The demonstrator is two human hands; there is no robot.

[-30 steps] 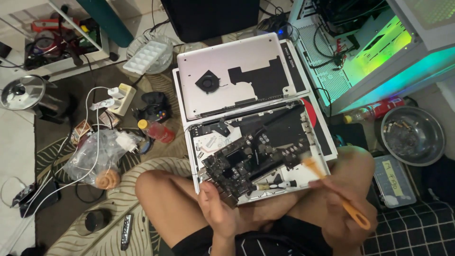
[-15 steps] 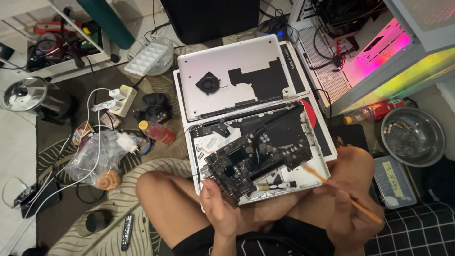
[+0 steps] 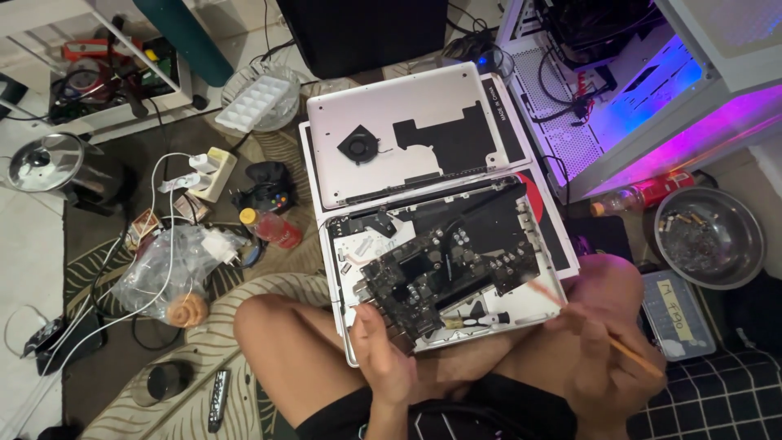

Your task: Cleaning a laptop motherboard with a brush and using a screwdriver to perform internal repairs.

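Observation:
An opened silver laptop body (image 3: 538,305) rests on my crossed legs. A dark circuit board (image 3: 448,273) lies tilted inside it. My left hand (image 3: 381,358) grips the board's near left corner with thumb and fingers. My right hand (image 3: 607,367) holds a thin orange brush (image 3: 599,330), whose tip points at the board's right edge. The laptop's removed bottom cover (image 3: 407,134), with a small black fan on it, lies just beyond the body.
A lit computer tower (image 3: 652,90) stands at the right. A metal bowl (image 3: 709,236) and a red bottle (image 3: 648,194) sit beside my right knee. A plastic bag (image 3: 163,273), cables, a small red bottle (image 3: 273,228) and an ice tray (image 3: 252,104) lie at the left.
My right hand has shifted the brush slightly along the board's right side. The tower's light has gone from green to pink to purple. My left hand keeps its grip.

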